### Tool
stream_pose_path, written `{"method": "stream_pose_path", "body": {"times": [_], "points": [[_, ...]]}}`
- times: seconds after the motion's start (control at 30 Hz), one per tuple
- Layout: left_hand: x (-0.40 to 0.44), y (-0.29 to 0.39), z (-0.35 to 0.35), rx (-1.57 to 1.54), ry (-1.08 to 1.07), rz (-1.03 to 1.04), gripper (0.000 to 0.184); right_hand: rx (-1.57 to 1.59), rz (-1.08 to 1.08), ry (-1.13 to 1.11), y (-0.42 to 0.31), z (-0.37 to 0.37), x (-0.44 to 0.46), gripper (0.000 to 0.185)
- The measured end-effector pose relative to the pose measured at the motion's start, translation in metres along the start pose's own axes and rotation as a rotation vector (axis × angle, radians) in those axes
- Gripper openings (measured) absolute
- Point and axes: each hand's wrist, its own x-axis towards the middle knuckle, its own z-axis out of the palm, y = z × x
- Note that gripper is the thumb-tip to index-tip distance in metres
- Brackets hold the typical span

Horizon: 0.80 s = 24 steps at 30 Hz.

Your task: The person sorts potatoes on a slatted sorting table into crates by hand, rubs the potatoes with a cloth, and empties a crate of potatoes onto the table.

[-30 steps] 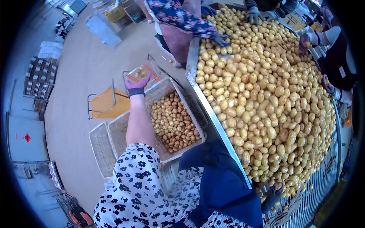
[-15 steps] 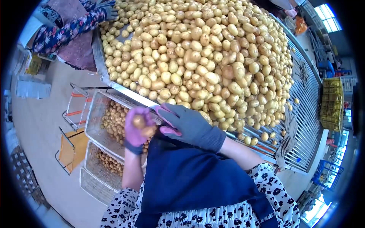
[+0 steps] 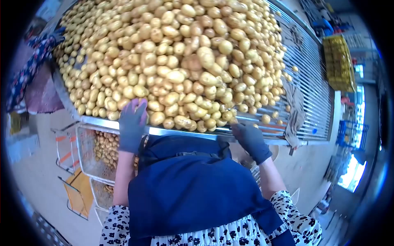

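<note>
A large heap of potatoes lies on the metal sorting table in front of me. My left hand, in a grey glove with pink fingers, rests at the heap's front edge. Its fingers are stretched out against the potatoes, and none is visible in its grasp. My right hand, also gloved, is at the near edge of the table, right of the heap. Those fingers are curled in and slightly blurred; whatever they hold, if anything, is hidden.
Below the table's metal rim, a wire-mesh crate holds potatoes. A grey cloth drapes over the rollers at right. Another person's floral sleeve is at far left. A yellow crate stands beyond the rollers.
My left hand has moved from above the crate up to the heap; the potatoes it held are out of it. My right hand has moved right, away from the left. The view has shifted right.
</note>
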Motion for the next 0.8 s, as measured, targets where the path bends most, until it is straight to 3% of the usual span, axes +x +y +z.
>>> {"method": "stream_pose_path", "body": {"times": [0.07,0.17,0.23,0.33,0.37,0.43,0.5,0.53,0.57,0.67,0.7,0.8], "points": [[0.007,0.007,0.023,0.276,-0.087,-0.063,0.049,-0.048,0.098,0.059,0.018,0.002,-0.014,0.025],[0.018,0.000,0.020,0.207,-0.235,-0.099,0.044,0.026,0.255,0.139,0.007,0.003,-0.016,0.028],[0.023,-0.004,0.010,0.121,-0.286,-0.138,0.043,0.137,0.193,0.179,-0.001,0.021,-0.007,0.033],[0.027,0.009,-0.006,-0.692,0.020,-0.218,0.027,0.277,-0.094,0.299,-0.018,0.036,0.005,0.033],[0.023,0.013,-0.013,-1.071,-0.035,-0.489,0.023,0.287,-0.091,0.298,-0.020,0.037,0.007,0.033],[0.024,0.033,-0.031,-1.395,-0.105,-0.594,0.023,0.241,-0.028,0.202,-0.018,0.033,0.009,0.029],[0.023,0.051,-0.029,-1.343,-0.233,-0.641,0.017,0.124,0.114,0.180,0.002,0.029,0.005,0.026],[0.028,0.061,-0.035,-1.272,-0.399,-0.694,0.021,0.058,0.246,0.231,0.020,0.030,0.002,0.024],[0.027,0.072,-0.028,-1.339,-0.398,-0.654,0.025,-0.005,0.376,0.277,0.036,0.030,-0.003,0.023],[0.026,0.088,-0.012,-1.710,-0.539,-0.549,0.030,-0.038,0.341,0.289,0.056,0.022,-0.014,0.022],[0.029,0.094,-0.009,-1.683,-0.600,-0.586,0.032,-0.014,0.299,0.282,0.057,0.020,-0.015,0.023],[0.043,0.109,-0.007,-1.574,-0.711,-0.441,0.033,0.174,0.143,0.141,0.032,0.033,0.001,0.032]]}}
